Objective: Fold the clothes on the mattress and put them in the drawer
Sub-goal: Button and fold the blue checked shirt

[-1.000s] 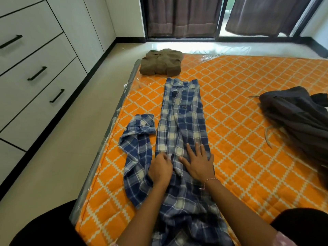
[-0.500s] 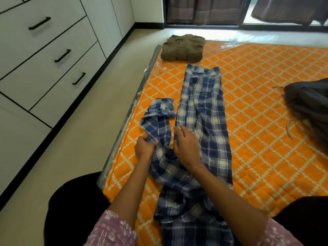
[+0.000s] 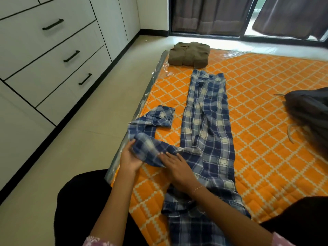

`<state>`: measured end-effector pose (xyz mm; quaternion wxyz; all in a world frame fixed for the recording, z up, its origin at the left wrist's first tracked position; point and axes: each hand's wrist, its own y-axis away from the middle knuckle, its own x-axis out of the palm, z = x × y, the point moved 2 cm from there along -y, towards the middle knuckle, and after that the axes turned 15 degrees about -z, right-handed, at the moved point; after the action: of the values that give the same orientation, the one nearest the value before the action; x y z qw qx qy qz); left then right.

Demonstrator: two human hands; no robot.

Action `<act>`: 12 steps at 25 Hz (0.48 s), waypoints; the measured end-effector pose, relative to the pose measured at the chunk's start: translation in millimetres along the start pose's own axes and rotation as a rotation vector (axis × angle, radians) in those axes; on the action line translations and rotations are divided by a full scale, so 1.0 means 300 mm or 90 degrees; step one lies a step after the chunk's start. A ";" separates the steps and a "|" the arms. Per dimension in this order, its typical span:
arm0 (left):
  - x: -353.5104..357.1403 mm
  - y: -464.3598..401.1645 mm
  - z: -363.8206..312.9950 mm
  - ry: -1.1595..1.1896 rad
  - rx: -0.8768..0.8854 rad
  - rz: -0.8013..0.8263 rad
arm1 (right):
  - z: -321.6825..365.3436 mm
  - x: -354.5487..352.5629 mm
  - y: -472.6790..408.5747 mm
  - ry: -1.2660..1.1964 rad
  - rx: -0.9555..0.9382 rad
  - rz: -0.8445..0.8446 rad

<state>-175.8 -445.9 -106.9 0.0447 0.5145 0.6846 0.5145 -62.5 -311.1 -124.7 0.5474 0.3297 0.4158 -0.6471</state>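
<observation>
Fingers of left hand [image 3: 130, 159] curl around shirt [image 3: 206, 132] sleeve, centre-left; right hand [image 3: 176, 167] presses flat, fingers straight. Cloth judged light, limp; take sleeve at cuff.

Pink floral-print sleeves [image 3: 95, 241], black trousers [image 3: 79, 201], and a thin beaded bracelet [image 3: 198, 188] on the right wrist.

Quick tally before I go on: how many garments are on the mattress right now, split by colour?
Blue plaid shirt: 1, half folded
Olive-brown folded garment: 1
Dark grey clothing at the right edge: 1 heap, pieces inside not separable
Total: 3
</observation>
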 end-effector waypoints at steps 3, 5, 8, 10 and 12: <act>0.008 0.065 0.038 0.079 0.005 -0.001 | -0.010 -0.038 -0.009 0.029 -0.104 -0.128; 0.030 0.092 0.111 -0.063 0.016 -0.046 | -0.019 -0.033 0.036 0.058 -0.168 -0.086; 0.149 0.116 0.069 -0.048 0.088 0.027 | -0.071 -0.038 0.066 0.018 -0.139 -0.085; 0.228 0.113 -0.012 0.017 0.127 0.118 | -0.093 -0.058 0.068 0.023 -0.136 -0.076; 0.274 0.089 -0.067 0.066 0.123 0.204 | -0.091 -0.090 0.052 -0.016 -0.111 -0.046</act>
<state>-208.5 -399.0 -38.9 -0.1228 0.5919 0.6414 0.4725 -43.1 -275.7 -115.5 0.5557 0.2576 0.4750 -0.6319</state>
